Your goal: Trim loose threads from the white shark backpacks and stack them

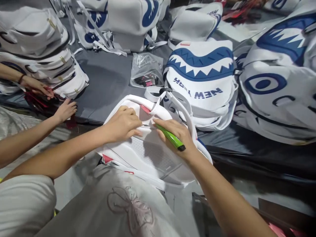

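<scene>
A white backpack [148, 154] lies back side up on my lap and the table's near edge, its mesh panel facing me. My left hand [122, 124] is closed, pinching the fabric near the top seam of the backpack. My right hand [178, 135] holds a green lighter [171, 138] against the same seam, its black end pointing toward my wrist. The white straps [172, 98] loop out beyond my hands.
Finished white backpacks with a blue shark-mouth print [201, 74] lie right and behind on the grey table [108, 82]. A stack of white bags [37, 49] sits at left. A clear plastic bag [146, 69] lies mid-table. Another person's hands [64, 110] work at the left edge.
</scene>
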The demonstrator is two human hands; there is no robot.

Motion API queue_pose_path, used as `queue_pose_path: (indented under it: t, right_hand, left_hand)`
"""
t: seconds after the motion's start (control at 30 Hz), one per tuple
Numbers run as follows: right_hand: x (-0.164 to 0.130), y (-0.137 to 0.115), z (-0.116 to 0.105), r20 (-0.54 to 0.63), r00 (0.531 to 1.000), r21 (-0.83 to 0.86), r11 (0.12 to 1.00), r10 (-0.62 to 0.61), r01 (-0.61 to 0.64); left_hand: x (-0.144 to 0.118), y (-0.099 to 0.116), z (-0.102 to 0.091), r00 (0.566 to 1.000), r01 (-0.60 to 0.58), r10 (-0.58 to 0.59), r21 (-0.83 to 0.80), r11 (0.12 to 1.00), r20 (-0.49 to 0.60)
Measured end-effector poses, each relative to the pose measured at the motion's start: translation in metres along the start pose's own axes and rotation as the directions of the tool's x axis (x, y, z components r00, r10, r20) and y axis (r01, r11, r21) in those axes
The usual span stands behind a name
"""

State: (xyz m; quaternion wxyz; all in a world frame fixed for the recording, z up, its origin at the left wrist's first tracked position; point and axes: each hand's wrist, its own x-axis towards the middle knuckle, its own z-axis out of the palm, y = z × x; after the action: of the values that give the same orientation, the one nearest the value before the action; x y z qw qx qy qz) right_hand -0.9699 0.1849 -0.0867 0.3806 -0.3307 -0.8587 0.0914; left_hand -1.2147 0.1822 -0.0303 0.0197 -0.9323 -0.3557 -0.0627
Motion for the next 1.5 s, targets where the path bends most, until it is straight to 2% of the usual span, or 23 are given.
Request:
queue_pose_path:
  t: [0.07, 0.13, 0.23, 0.33, 0.4, 0.5, 0.6, 0.67, 0.73, 0.83, 0.93, 1.03, 1.13, 1.23, 1.3, 1.37, 1.43, 1.5]
  right_hand:
    - [0.003, -0.003, 0.006, -0.015, 1.0, 0.005, 1.0, -0.015, 0.015]
    - [0.003, -0.008, 0.016, -0.058, 0.998, 0.006, 0.999, -0.04, 0.04]
    - [-0.005, -0.02, 0.027, -0.11, 0.992, 0.003, 0.998, -0.062, 0.063]
    - [-0.015, -0.025, 0.028, -0.104, 0.993, 0.037, 0.997, -0.06, 0.064]
    - [-0.018, -0.021, 0.027, -0.1, 0.992, 0.039, 0.996, -0.078, 0.082]
    - [-0.016, -0.015, 0.026, -0.106, 0.991, -0.006, 0.997, -0.082, 0.082]
    - [-0.019, -0.021, 0.029, -0.125, 0.988, -0.02, 0.996, -0.089, 0.087]
    - [-0.026, -0.03, 0.033, -0.126, 0.986, -0.016, 0.994, -0.106, 0.104]
    - [-0.036, -0.035, 0.037, -0.111, 0.986, -0.017, 0.992, -0.123, 0.122]
    - [-0.043, -0.026, 0.04, -0.066, 0.989, 0.007, 0.991, -0.135, 0.136]
    - [-0.039, -0.012, 0.039, -0.028, 0.995, 0.045, 0.994, -0.097, 0.098]
    - [-0.032, -0.008, 0.039, -0.062, 0.995, 0.046, 0.996, -0.074, 0.076]
    - [-0.025, -0.01, 0.043, -0.071, 0.995, 0.028, 0.997, -0.073, 0.075]
    - [-0.021, -0.009, 0.039, 0.01, 0.999, 0.051, 0.998, -0.035, 0.035]
    - [-0.019, -0.005, 0.03, 0.003, 1.0, 0.017, 1.0, 0.014, -0.014]
    - [-0.018, 0.003, 0.019, -0.092, 0.991, -0.137, 0.984, 0.098, -0.11]
    - [-0.014, 0.013, 0.014, -0.169, 0.965, -0.337, 0.909, 0.199, -0.246]
    - [-0.007, 0.021, 0.019, -0.153, 0.942, -0.458, 0.823, 0.299, -0.335]
  left_hand:
    - [0.0, -0.003, -0.006, 0.998, -0.027, 0.031, -0.07, 0.997, 0.062]
    - [0.003, -0.01, -0.004, 0.996, -0.012, 0.018, -0.078, 0.997, 0.083]
    - [0.004, -0.025, 0.005, 0.999, 0.01, -0.007, -0.083, 0.996, 0.038]
    - [0.002, -0.035, 0.008, 1.0, -0.01, 0.012, -0.163, 0.987, 0.009]
    - [0.003, -0.033, 0.005, 1.0, 0.001, -0.003, -0.183, 0.983, -0.01]
    - [0.014, -0.02, 0.002, 0.99, 0.054, -0.07, -0.13, 0.99, -0.123]
    - [0.031, -0.014, 0.01, 0.973, 0.091, -0.111, -0.106, 0.99, -0.203]
    - [0.043, -0.019, 0.021, 0.974, 0.12, -0.14, -0.119, 0.986, -0.175]
    - [0.053, -0.029, 0.032, 0.98, 0.157, -0.169, -0.111, 0.981, -0.104]
    - [0.065, -0.039, 0.043, 0.982, 0.19, -0.189, -0.065, 0.98, 0.016]
    - [0.068, -0.036, 0.049, 0.983, 0.184, -0.184, -0.017, 0.983, 0.01]
    - [0.067, -0.028, 0.055, 0.984, 0.179, -0.178, 0.084, 0.98, -0.018]
    - [0.069, -0.023, 0.059, 0.979, 0.183, -0.196, 0.175, 0.967, 0.062]
    - [0.072, -0.023, 0.057, 0.977, 0.182, -0.2, 0.192, 0.964, 0.079]
    - [0.073, -0.023, 0.054, 0.981, 0.173, -0.186, 0.202, 0.964, 0.049]
    - [0.072, -0.022, 0.052, 0.985, 0.161, -0.171, 0.207, 0.965, 0.029]
    - [0.071, -0.022, 0.052, 0.987, 0.154, -0.161, 0.193, 0.969, 0.018]
    - [0.071, -0.022, 0.054, 0.985, 0.169, -0.173, 0.172, 0.97, 0.011]
